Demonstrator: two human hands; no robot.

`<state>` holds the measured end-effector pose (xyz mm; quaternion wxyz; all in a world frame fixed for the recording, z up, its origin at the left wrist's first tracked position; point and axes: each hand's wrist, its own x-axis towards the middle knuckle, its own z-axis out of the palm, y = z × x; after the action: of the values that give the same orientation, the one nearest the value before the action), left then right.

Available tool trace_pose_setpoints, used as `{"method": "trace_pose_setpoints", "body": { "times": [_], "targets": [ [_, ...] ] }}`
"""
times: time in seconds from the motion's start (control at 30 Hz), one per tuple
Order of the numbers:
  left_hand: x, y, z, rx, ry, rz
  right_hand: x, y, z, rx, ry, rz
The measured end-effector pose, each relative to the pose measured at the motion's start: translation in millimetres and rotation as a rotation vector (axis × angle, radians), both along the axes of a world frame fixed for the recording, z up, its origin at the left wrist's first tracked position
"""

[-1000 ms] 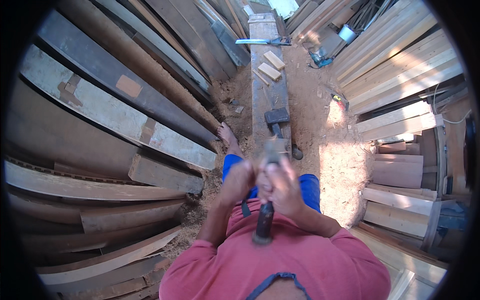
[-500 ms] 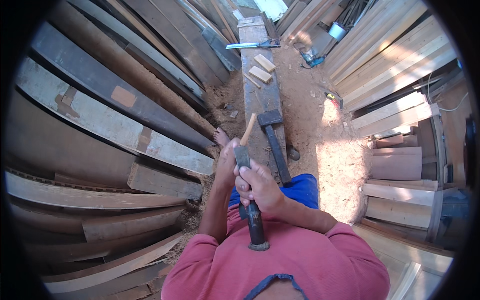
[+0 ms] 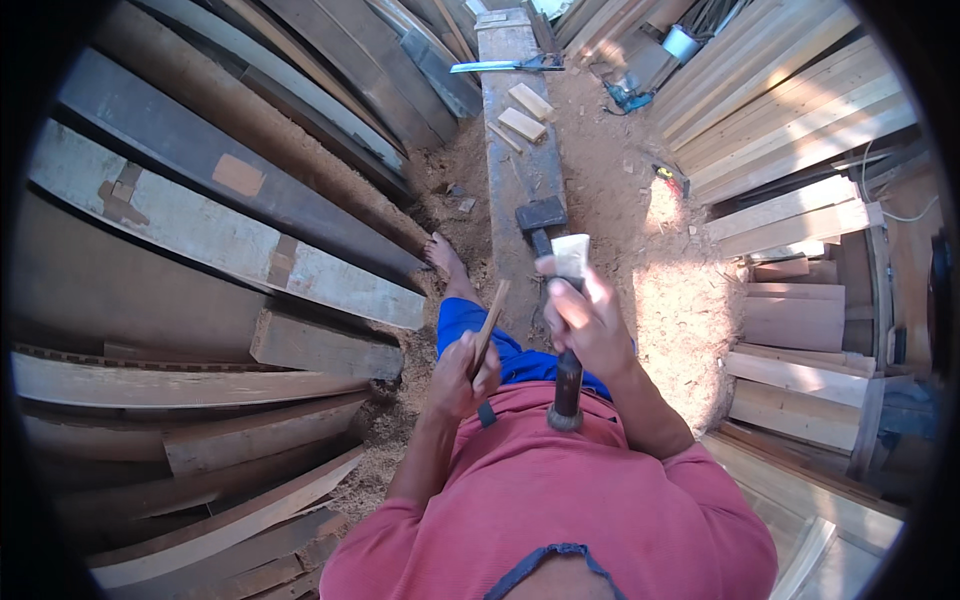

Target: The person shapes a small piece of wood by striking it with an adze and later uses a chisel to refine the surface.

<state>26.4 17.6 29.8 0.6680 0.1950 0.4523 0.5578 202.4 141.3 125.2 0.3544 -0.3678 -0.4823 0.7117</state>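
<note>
My left hand [image 3: 458, 378] is closed around a thin, tapered wooden stick [image 3: 494, 314], which points up and away from me. In my right hand [image 3: 597, 330] is a chisel [image 3: 571, 256], its broad bright blade upward and its dark handle reaching down close to my shirt. Stick and chisel are apart. Just beyond the chisel, a dark mallet [image 3: 541, 214] lies on the narrow wooden bench [image 3: 507, 190]; my right hand and the chisel hide much of its handle.
Farther along the bench lie two pale wood blocks [image 3: 522, 125], a thin strip [image 3: 504, 138] and a handsaw [image 3: 500, 67]. Stacked boards [image 3: 250, 265] line the left, more planks [image 3: 790, 110] the right. A blue power tool [image 3: 628, 97] rests on the shaving-strewn ground.
The chisel has moved away from the stick, to the right and forward with my right hand, its blade turned to catch light. My left hand has drawn back toward me with the stick.
</note>
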Motion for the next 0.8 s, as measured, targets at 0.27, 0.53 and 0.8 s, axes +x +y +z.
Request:
{"method": "trace_pose_setpoints", "body": {
  "times": [0.27,0.53,0.8],
  "targets": [
    [12,38,23,0.052,-0.109,-0.132,-26,22,-35,0.181,-0.065,0.024],
    [0,67,-2,0.051,0.030,0.060,-37,5,-50,-0.284,0.452,-0.112],
    [-27,81,20,0.082,0.434,0.002,-56,-44,-21,-0.579,0.404,0.232]
  ]
}}
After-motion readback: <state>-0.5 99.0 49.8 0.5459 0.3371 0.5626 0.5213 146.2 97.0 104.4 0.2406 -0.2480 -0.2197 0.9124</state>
